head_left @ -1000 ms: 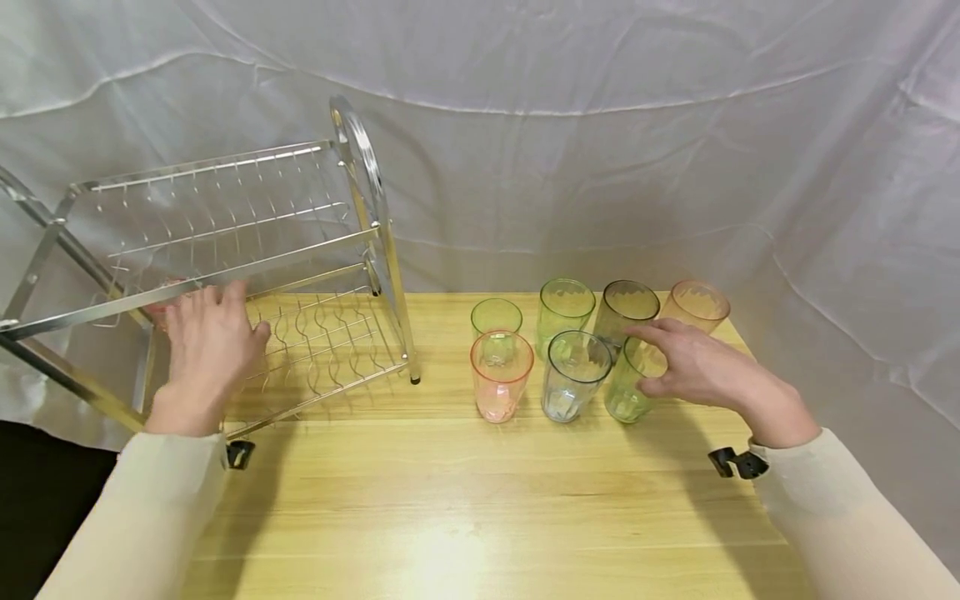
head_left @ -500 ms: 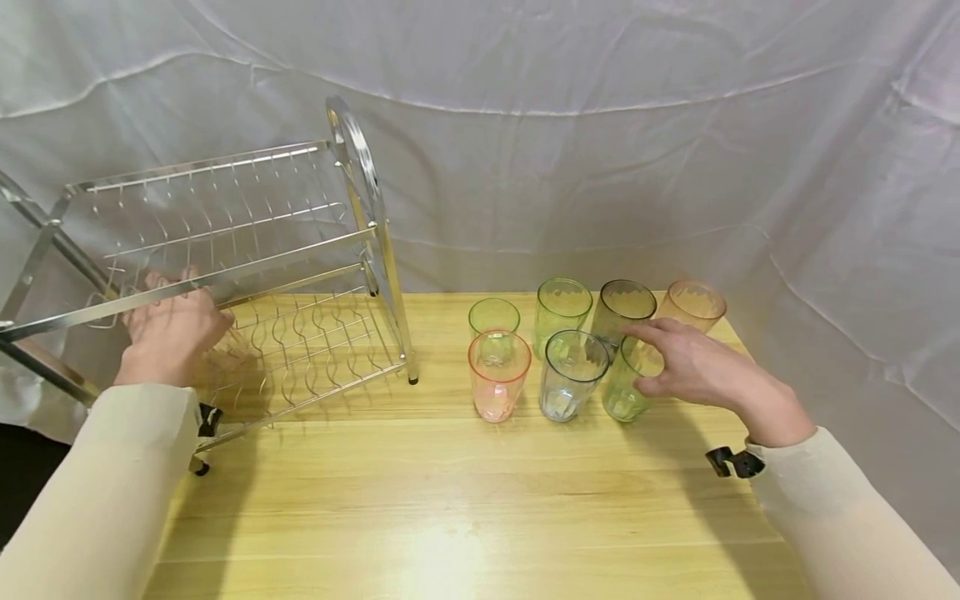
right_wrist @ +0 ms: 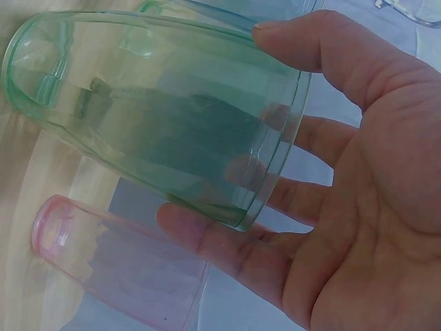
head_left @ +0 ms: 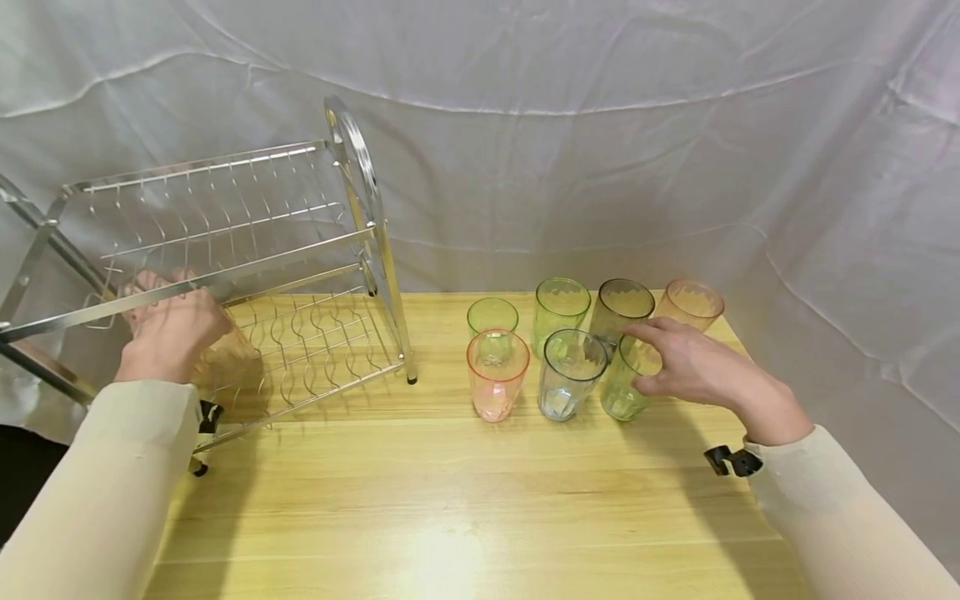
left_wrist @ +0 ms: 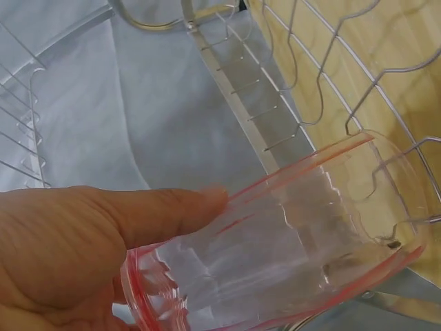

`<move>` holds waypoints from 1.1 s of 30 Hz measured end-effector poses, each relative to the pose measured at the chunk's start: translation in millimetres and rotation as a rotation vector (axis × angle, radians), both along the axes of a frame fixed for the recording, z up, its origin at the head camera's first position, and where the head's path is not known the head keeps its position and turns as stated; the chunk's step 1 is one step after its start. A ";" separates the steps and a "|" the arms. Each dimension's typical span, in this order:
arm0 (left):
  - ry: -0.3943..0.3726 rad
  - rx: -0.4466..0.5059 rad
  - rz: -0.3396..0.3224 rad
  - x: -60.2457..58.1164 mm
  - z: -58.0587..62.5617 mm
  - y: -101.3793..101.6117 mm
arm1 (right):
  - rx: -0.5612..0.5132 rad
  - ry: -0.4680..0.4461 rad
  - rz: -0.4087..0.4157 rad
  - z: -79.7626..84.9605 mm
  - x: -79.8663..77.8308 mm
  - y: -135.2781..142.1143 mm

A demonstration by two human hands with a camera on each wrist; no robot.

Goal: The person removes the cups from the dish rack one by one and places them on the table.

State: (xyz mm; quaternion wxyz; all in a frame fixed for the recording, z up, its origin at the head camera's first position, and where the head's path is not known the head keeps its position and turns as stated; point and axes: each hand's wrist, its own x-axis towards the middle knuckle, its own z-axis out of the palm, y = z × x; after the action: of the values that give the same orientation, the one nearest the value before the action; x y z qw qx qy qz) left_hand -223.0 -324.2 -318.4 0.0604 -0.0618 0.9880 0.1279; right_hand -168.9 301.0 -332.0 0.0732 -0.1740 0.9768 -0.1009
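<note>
In the lower tier of a metal dish rack (head_left: 358,152), my left hand (head_left: 171,329) holds a clear tumbler (left_wrist: 303,255) with pink-red edges. The left wrist view shows that tumbler lying tilted, my thumb along its side near the rim and the base against the shelf wires. My other fingers are mostly hidden behind it. On the right, my right hand (head_left: 697,362) grips a green tumbler (right_wrist: 165,117) near its rim, thumb on one side and fingers round the other. That tumbler stands upright in the front row on the table.
Beside the green tumbler stand a bluish tumbler (head_left: 562,396) and a red-rimmed one (head_left: 496,393). Behind them are two green tumblers, a dark grey one (head_left: 621,302) and a pink-orange one (head_left: 693,302). White cloth (head_left: 525,183) hangs behind the wooden table (head_left: 480,483).
My left hand has moved left and deeper into the rack's lower tier with the pink tumbler, then stayed nearly still. My right hand has kept its place at the green tumbler.
</note>
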 end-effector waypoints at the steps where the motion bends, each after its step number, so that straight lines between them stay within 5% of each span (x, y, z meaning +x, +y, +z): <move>1: -0.003 0.007 -0.009 0.8 0.4 -0.1 | 0.001 0.000 -0.001 0.2 0.1 -0.1; 11: -0.025 -0.070 -0.059 3.3 3.7 -1.6 | -0.002 -0.006 -0.009 0.6 1.6 0.1; 27: 0.197 -0.045 -0.090 21.9 2.7 22.9 | -0.013 0.002 -0.008 -0.6 2.1 0.6; 33: 0.184 0.066 0.000 32.7 7.4 37.4 | -0.014 0.004 -0.006 -0.5 2.5 0.3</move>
State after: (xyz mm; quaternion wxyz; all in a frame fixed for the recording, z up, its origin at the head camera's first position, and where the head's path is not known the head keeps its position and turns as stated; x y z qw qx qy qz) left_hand -190.3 -286.8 -311.0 -0.0288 -0.0477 0.9846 0.1656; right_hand -166.4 301.3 -332.5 0.0696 -0.1717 0.9767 -0.1079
